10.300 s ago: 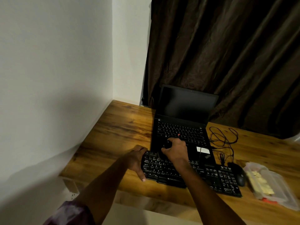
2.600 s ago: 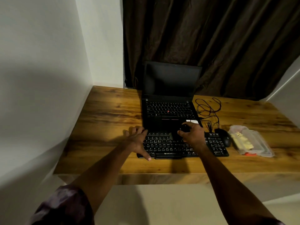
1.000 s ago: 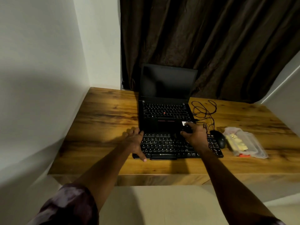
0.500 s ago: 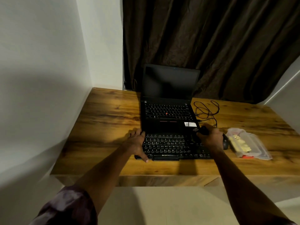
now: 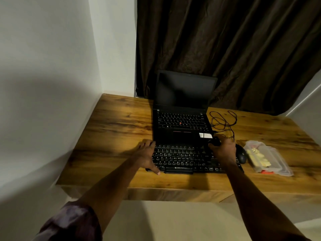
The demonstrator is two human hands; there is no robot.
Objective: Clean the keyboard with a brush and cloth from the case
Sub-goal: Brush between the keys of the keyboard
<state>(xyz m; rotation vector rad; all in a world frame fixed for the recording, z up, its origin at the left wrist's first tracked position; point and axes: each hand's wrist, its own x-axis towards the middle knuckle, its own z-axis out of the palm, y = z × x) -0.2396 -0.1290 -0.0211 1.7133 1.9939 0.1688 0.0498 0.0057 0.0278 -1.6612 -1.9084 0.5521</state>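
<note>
Wooden worktop carries the keyboard at 6 o'clock: my left hand lies flat on its 9 o'clock end, and my right hand grips the dark brush at 2. Brushing seems underway to me; the cloth lies unused in the case at 3 o'clock.

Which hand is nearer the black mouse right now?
Right. The right hand, gripping a dark brush, sits just left of the mouse; the left hand rests on the far left end of the keyboard.
</note>
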